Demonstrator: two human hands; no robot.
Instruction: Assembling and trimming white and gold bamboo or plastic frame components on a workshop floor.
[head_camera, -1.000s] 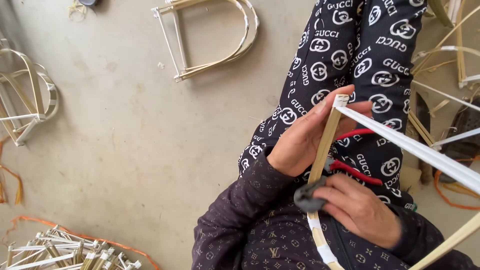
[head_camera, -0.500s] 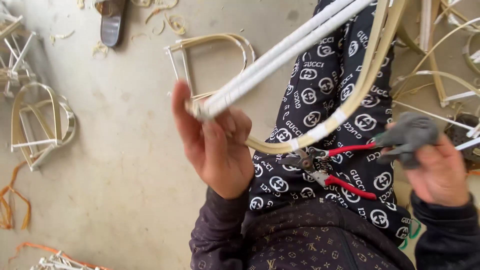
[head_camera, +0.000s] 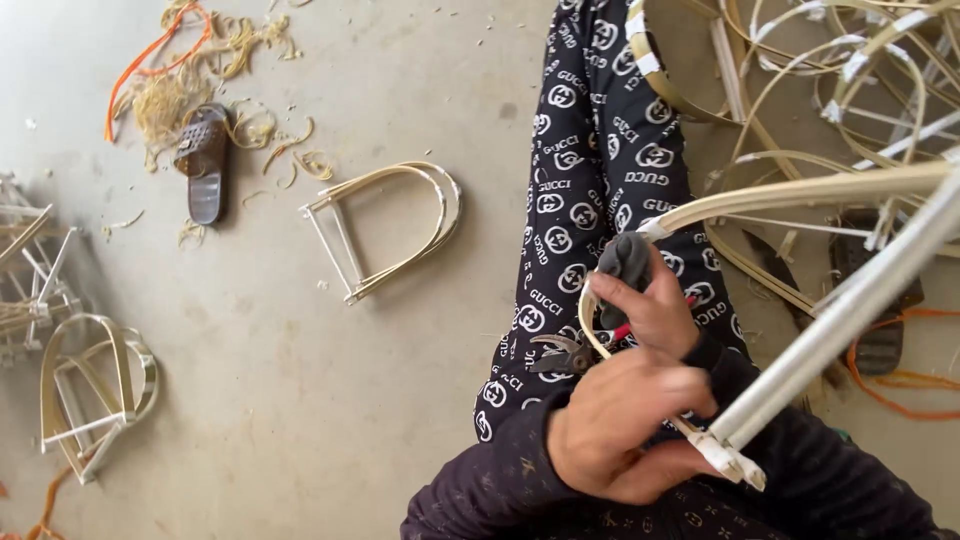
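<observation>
Since half a second ago both hands have dropped toward the lap, and the frame (head_camera: 800, 190) now runs from there up to the right. On the floor (head_camera: 300, 400) left of the leg lie a finished frame (head_camera: 390, 225) and a sandal (head_camera: 203, 160). Left hand (head_camera: 625, 425) fingers pinch the frame's taped white rods (head_camera: 830, 330) near their end; right hand (head_camera: 650, 300) fingers are curled around a grey roll (head_camera: 625, 262) and red-handled pliers (head_camera: 560, 352).
</observation>
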